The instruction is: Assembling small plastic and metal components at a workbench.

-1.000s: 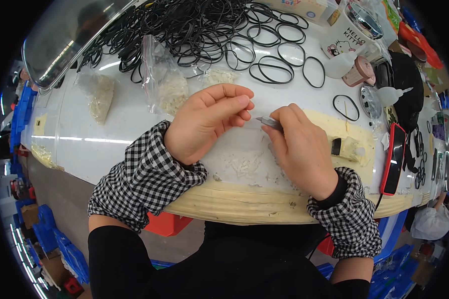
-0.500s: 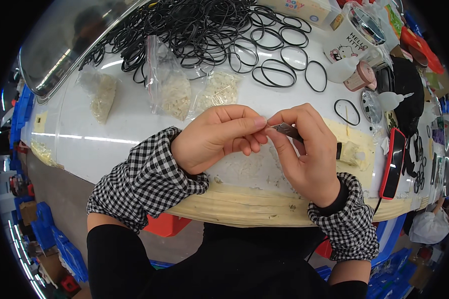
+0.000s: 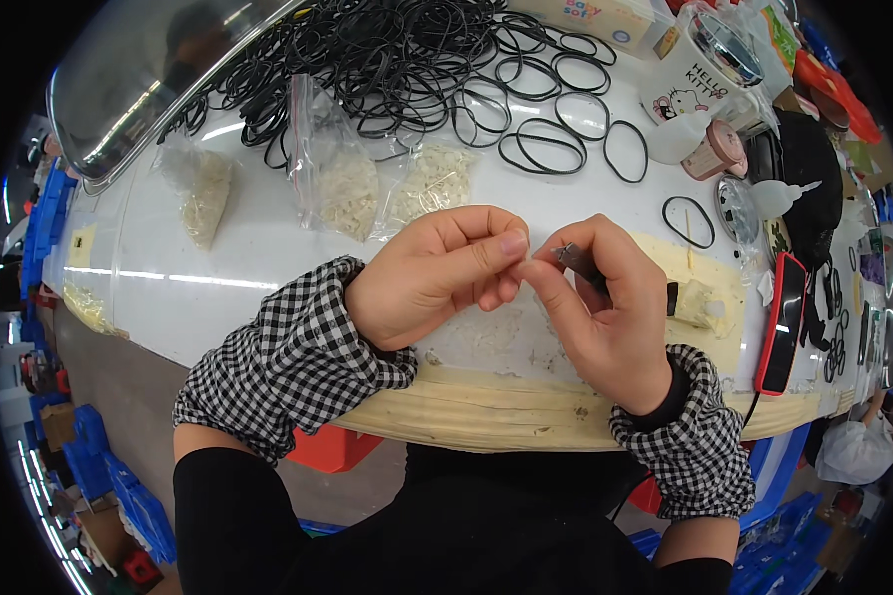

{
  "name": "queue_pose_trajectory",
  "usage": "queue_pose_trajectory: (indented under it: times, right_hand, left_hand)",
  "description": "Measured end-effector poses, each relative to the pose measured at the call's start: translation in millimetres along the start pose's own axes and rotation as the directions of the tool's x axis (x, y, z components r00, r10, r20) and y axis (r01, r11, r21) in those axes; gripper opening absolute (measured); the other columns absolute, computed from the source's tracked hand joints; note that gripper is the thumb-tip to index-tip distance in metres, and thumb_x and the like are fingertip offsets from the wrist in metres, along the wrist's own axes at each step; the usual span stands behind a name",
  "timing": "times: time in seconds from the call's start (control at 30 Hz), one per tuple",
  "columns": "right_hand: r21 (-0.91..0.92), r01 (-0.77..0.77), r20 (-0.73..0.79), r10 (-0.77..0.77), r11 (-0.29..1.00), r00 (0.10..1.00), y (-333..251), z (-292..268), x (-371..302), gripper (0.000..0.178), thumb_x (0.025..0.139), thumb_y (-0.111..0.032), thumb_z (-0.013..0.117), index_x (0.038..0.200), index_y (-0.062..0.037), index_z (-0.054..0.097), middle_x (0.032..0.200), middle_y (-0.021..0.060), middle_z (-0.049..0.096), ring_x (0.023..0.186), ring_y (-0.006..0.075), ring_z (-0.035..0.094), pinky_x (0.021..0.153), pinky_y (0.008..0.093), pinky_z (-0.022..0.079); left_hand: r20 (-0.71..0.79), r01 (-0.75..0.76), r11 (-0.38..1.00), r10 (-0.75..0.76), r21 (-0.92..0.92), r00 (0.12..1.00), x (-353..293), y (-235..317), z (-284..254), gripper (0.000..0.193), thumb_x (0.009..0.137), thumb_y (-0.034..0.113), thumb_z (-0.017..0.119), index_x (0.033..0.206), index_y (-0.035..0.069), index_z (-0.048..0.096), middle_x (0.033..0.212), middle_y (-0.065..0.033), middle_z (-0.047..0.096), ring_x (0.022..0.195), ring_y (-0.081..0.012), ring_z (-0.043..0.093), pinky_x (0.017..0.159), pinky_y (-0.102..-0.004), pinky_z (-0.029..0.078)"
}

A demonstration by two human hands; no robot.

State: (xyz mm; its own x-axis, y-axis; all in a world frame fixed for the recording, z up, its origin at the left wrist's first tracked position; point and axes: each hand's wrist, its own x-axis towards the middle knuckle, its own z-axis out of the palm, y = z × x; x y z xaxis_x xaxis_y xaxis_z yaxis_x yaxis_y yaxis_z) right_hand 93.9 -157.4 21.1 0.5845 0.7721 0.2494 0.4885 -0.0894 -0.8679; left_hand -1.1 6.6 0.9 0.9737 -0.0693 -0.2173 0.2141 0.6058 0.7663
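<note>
My left hand (image 3: 437,273) is closed, thumb and forefinger pinched on a tiny pale piece too small to name. My right hand (image 3: 610,307) faces it, closed around a small dark-grey metal tool (image 3: 577,262) with a blade-like tip; most of it is hidden by the fingers. The right thumb reaches toward the left fingertips, close to the pale piece. Beyond the hands lie clear bags of small cream-coloured pieces: a left bag (image 3: 206,193), a zip bag (image 3: 342,188) and an open-looking bag (image 3: 432,183).
A tangled heap of black rubber loops (image 3: 377,59) covers the back of the white table. At the right stand a white canister (image 3: 704,74), a squeeze bottle (image 3: 779,196) and a red-edged black device (image 3: 782,322). Yellow tape (image 3: 506,409) covers the near edge.
The metal tool's tip has drawn back from the left fingertips and tilted upward. My right forefinger has lifted away slightly; my left hand has hardly moved.
</note>
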Motion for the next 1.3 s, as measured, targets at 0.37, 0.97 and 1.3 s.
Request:
queue_pose_trajectory:
  times: [0.37,0.97,1.3]
  right_hand:
    - [-0.402,0.198,0.101,-0.172,0.894,0.980,3.6,-5.0,0.0,0.031,0.083,-0.034,0.065,0.078,-0.0065,0.053,0.067,0.0066,0.058,0.056,0.0243,0.057,0.047,0.0332,0.043]
    - [-0.403,0.179,0.201,-0.105,0.898,0.974,1.8,-9.6,-1.0,0.031,0.084,-0.035,0.064,0.075,-0.0072,0.053,0.061,0.0064,0.054,0.052,0.0249,0.054,0.046,0.0347,0.040]
    - [-0.369,0.177,0.131,-0.138,0.912,0.982,1.7,-7.3,-0.7,0.030,0.084,-0.034,0.064,0.076,-0.0075,0.053,0.061,0.0056,0.054,0.052,0.0245,0.054,0.046,0.0340,0.041]
  left_hand:
    - [0.212,0.051,0.995,-0.031,-0.088,0.977,2.7,2.7,-8.1,0.017,0.097,0.018,0.048,0.098,0.002,0.054,0.081,-0.0009,0.052,0.068,-0.0064,0.044,0.059,-0.0179,0.037]
    - [0.234,0.037,0.999,-0.029,-0.031,0.972,3.4,0.9,-12.2,0.015,0.096,0.017,0.051,0.100,0.002,0.053,0.081,-0.0003,0.054,0.068,-0.0055,0.045,0.058,-0.0171,0.036]
    - [0.238,0.049,0.998,-0.040,-0.032,0.970,3.8,0.5,-12.6,0.016,0.096,0.017,0.051,0.100,0.001,0.053,0.080,0.0001,0.054,0.067,-0.0053,0.045,0.058,-0.0170,0.037]
